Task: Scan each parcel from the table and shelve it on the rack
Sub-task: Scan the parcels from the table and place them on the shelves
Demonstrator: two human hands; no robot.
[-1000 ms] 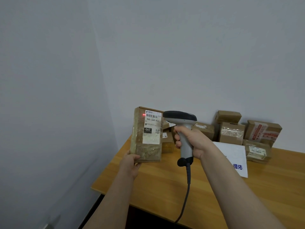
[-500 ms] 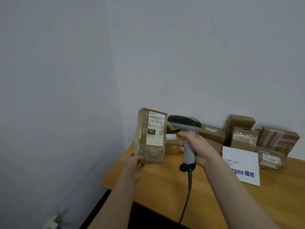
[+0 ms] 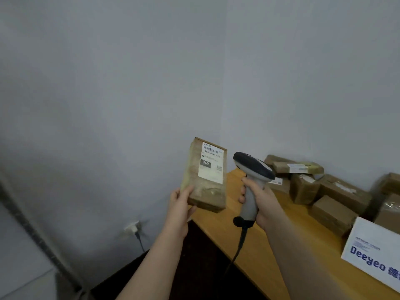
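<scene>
The left hand [image 3: 180, 204] grips the lower left corner of a taped cardboard parcel [image 3: 195, 180], thumb on the front face, fingers behind it. The parcel is held upright in the air, off the table, at about 5 o'clock from the centre of the view. Its white shipping label [image 3: 211, 163] faces the camera, with a barcode along the top edge and a dark block reading "060". At 3 o'clock from the parcel, just beside it and not touching, the right hand [image 3: 263, 202] is closed around the grey handle of a handheld barcode scanner [image 3: 252, 167]. The scanner's dark head sits above the hand. A black cable [image 3: 238, 250] hangs from the handle base toward 6 o'clock. The wooden table [image 3: 270, 252] runs from behind the scanner toward 4 o'clock. Brown cardboard boxes [image 3: 333, 191] are stacked against the wall at 3 o'clock from the scanner. A white package [image 3: 374, 250] printed "Deeyeo" lies at 4 o'clock. A wall socket [image 3: 132, 228] with a plug sits at 8 o'clock from the left hand.
</scene>
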